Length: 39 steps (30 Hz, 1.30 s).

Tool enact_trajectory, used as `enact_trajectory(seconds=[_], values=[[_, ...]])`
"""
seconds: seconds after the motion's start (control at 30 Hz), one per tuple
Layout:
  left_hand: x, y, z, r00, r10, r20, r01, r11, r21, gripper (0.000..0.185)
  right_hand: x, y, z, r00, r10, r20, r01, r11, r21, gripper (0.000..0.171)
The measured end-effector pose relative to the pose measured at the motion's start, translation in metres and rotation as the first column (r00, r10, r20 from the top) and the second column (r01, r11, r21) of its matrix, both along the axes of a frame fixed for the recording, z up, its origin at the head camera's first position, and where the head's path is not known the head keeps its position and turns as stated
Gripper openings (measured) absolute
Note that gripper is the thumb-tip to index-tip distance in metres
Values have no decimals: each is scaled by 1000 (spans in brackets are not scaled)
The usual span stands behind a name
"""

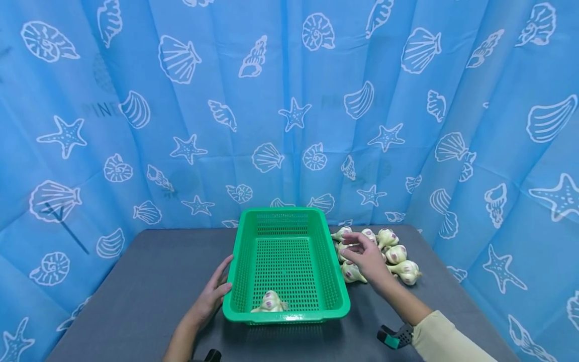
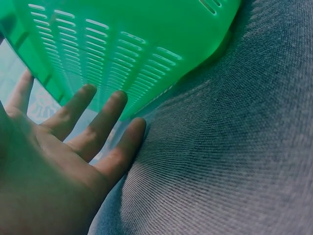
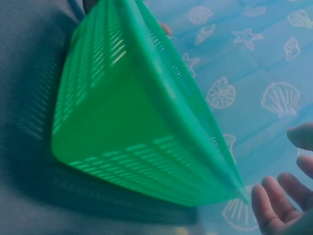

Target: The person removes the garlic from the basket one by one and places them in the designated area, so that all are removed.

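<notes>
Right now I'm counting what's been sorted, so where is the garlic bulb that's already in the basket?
In the head view, the garlic bulb lies inside the green basket at its near edge, left of centre, near the left hand.

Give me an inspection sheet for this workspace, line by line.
Surface: grey cloth-covered table.
Job's things: green perforated plastic basket holding one pale garlic bulb at its near edge; pile of pale garlic bulbs to the right of the basket.
Clutter: nothing seen.
Hands: left hand open, fingers straight against the basket's left wall; right hand open above the pile, holding nothing.
Cables: nothing seen.
Surroundings: blue curtain with white shell and starfish print on all sides; black and green clamp at the table's near edge.
</notes>
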<state>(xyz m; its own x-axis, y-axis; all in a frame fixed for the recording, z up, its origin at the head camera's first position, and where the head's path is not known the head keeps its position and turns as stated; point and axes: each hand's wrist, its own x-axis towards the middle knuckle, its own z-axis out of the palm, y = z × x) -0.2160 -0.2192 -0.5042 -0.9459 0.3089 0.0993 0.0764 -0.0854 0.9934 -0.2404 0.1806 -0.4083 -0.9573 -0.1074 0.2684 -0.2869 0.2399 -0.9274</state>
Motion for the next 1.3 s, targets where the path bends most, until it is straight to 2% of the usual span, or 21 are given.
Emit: enact_trajectory(seconds=[0.1,0.2,0.33,0.57,0.77,1.0,1.13,1.2,1.3], values=[[0,0,-1,1000,14,7,-14,1000,0,64,-5,-6,6,996,90,-1,-90,995,40,36],[0,-1,-1,1000,10,6,-10,1000,-10,65,-10,-14,12,979,200,36,-202,974,101,38],[0,-2,0,1000,0,-6,0,1000,-21,65,-18,-23,18,941,328,82,-337,927,162,42],[0,-3,1,1000,-20,-14,20,1000,-13,65,-32,-35,21,872,461,167,-489,838,240,39],[0,-2,1,1000,-7,-14,7,1000,-10,65,-43,-48,22,762,562,322,-641,724,253,39],[0,-1,0,1000,-2,-8,2,1000,-15,65,-50,-66,22,652,591,475,-742,626,240,40],[-1,-1,0,1000,-18,-6,18,1000,-17,65,-54,-76,20,566,611,554,-800,570,189,41],[-1,-1,0,1000,-25,-5,24,1000,-19,65,-55,-80,19,514,622,590,-827,542,149,43],[-1,-1,0,999,-34,0,34,999,-17,65,-58,-86,16,445,633,633,-853,514,86,45]])
